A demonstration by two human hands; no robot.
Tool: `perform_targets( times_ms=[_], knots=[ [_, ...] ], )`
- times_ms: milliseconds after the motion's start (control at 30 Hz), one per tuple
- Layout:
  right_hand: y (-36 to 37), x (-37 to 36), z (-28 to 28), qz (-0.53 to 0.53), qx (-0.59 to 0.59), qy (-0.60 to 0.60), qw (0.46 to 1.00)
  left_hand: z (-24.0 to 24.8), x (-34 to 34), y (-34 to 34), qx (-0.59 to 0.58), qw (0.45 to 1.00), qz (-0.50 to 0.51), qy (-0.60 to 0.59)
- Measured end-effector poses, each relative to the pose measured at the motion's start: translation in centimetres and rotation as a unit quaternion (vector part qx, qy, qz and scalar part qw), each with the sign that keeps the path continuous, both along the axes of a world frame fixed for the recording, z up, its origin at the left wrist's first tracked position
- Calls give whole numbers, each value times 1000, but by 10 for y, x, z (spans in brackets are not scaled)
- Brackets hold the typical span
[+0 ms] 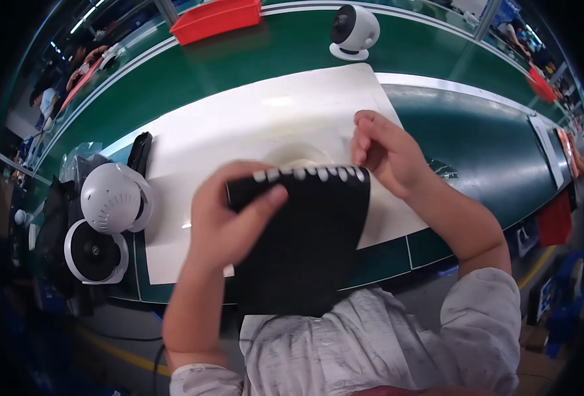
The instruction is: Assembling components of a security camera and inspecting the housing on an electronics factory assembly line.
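Head view, nearest first: below the bench edge, a pale patterned shirt [325, 350] lies behind the lower end of a black flexible sheet [298, 244]. The sheet's long axis runs from the lap up over the bench edge, its top edge lying crosswise with a row of white oval pads [323, 174] along it. The left hand [220, 224] clamps the top edge's left end, thumb in front and fingers behind. The right hand [392, 155] is nearer the pads' right end, just beyond that corner; the row lies to the left of its fingers and slightly nearer the body. Those fingers curl loosely; whether their tips meet or pinch something small, I cannot tell.

Beneath is a white mat [193, 138]. Left of it sit a black-faced white camera-like device [96, 251] and a vented white dome [107, 198]. Farther off stand another ball-headed white device [364, 30] and a red tray [219, 28].
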State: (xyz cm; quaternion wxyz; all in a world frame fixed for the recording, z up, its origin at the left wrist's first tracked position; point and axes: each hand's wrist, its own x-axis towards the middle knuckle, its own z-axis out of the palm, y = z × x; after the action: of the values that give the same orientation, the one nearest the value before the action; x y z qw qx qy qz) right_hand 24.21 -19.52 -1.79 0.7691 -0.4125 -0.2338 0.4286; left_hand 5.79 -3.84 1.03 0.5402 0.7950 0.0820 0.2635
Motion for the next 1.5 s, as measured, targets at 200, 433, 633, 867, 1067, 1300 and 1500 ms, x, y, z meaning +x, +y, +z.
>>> perform_targets(
  times_ms=[200,433,633,867,1067,1300,1500],
  knots=[
    [1,-2,1,26,16,50,998,-12,25,52,-127,991,14,39],
    [4,21,-24,57,48,94,993,-26,20,55,-219,969,84,77],
    [10,40,-25,-36,-170,-134,976,-29,20,56,-216,970,82,78],
    [6,40,-32,-3,-193,-374,907,-28,20,56,-229,970,64,54],
    [16,18,-24,-91,-42,-461,881,-29,15,46,-142,984,78,-76],
    [22,-31,-1,-11,-3,-302,953,-24,14,25,-8,987,31,-156],
    [12,-34,-1,-47,27,-315,947,-21,10,27,-159,985,-56,-22]
  ],
)
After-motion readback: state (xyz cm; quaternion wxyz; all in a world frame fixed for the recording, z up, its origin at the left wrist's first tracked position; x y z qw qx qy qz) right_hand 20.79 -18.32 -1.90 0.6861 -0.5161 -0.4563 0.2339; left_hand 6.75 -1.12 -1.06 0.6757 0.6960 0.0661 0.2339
